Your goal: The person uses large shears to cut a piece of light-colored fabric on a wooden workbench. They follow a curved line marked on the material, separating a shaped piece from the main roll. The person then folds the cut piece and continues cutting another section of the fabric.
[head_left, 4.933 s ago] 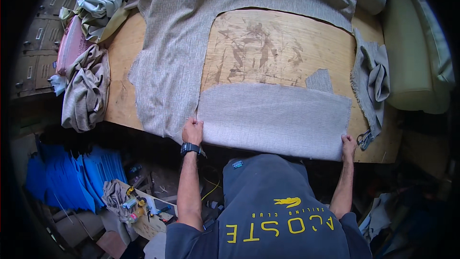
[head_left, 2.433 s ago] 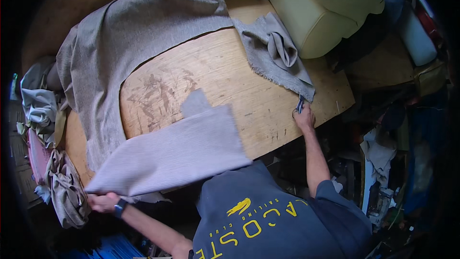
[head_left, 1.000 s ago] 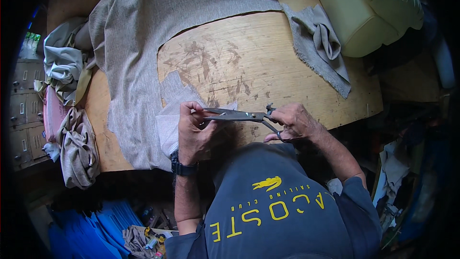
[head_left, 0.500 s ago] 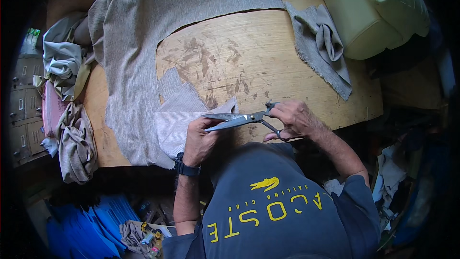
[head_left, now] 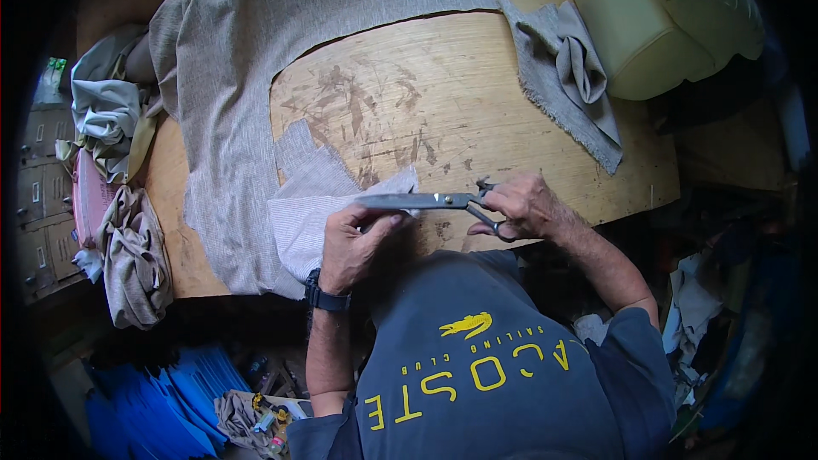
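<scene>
Scissors (head_left: 426,201) lie with their long axis running left to right along the near edge of the wooden table (head_left: 477,119), blades pointing left. The right hand (head_left: 524,206) curls through the handles at the right end. The left hand (head_left: 354,245) pinches the folded grey fabric piece (head_left: 311,204) just under the blade tips, nearer the cut.
</scene>
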Action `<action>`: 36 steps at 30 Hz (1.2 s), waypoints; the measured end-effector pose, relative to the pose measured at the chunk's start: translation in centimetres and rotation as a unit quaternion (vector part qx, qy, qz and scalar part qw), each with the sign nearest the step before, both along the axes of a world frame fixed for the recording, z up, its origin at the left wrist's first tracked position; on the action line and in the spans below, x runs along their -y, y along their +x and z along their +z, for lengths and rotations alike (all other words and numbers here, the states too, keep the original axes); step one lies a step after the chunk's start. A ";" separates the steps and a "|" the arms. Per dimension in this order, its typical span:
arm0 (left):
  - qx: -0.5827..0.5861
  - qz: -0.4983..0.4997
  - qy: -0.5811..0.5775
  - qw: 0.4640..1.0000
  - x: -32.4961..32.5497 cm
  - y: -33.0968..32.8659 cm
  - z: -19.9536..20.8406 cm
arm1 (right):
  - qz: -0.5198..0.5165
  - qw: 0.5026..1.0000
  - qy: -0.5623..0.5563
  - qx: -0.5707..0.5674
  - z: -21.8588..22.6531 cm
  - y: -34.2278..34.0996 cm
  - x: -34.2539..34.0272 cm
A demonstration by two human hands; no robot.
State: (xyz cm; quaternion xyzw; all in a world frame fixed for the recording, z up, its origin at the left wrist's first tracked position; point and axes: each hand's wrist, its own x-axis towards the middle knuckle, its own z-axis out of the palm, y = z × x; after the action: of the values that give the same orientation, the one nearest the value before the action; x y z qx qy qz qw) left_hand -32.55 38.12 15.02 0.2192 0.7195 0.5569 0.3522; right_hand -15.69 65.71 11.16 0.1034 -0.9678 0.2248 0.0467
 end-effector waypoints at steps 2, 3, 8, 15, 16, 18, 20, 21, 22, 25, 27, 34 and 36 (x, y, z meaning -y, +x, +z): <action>-0.002 0.036 0.009 0.999 0.1 -0.1 -0.1 | -0.068 0.997 -0.032 -0.021 -1.1 0.4 -0.7; -0.026 0.058 0.006 0.998 0.6 -0.1 -0.2 | -0.101 0.993 -0.049 -0.031 -1.7 0.8 -1.1; -0.117 0.173 0.038 0.977 4.1 0.3 2.0 | -0.345 0.917 0.025 0.199 -8.2 1.7 -5.6; -0.134 0.231 0.170 0.948 5.6 0.6 2.9 | -0.381 0.884 0.136 0.236 -14.7 3.0 -7.7; -0.124 0.220 0.192 0.948 5.0 0.7 2.8 | -0.359 0.898 0.199 0.161 -12.2 2.1 -5.7; -0.099 0.163 0.215 0.958 2.9 1.6 3.2 | -0.314 0.931 -0.034 0.183 -5.6 0.6 -1.3; -0.110 0.070 0.183 0.974 1.4 3.2 3.6 | -0.194 0.923 -0.327 0.059 -4.4 0.0 5.8; -0.100 0.006 0.176 0.979 0.7 4.5 3.3 | -0.157 0.901 -0.400 0.057 -3.4 -0.4 9.5; -0.047 -0.049 0.168 0.983 0.7 5.6 3.0 | -0.137 0.882 -0.448 0.058 -3.3 -1.0 13.2; -0.147 -0.242 0.142 0.949 1.0 7.8 4.6 | -0.155 0.818 -0.551 0.059 -3.0 -2.0 20.6; -0.134 -0.321 0.150 0.926 2.0 6.2 1.7 | -0.231 0.769 -0.596 0.030 -2.4 1.4 22.3; -0.003 -0.285 0.123 0.950 -0.1 12.8 -2.1 | -0.433 0.577 -0.670 -0.174 5.4 19.1 23.7; 0.046 -0.338 0.016 0.940 -0.7 13.2 -5.9 | -0.454 0.532 -0.631 -0.337 3.6 24.9 23.7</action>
State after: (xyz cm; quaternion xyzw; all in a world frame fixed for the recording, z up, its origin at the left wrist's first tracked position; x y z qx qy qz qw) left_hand -19.39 38.85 9.14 0.4292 0.5771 0.4259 0.5489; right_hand 9.25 42.06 14.80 -0.3379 -0.4038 0.6742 0.5179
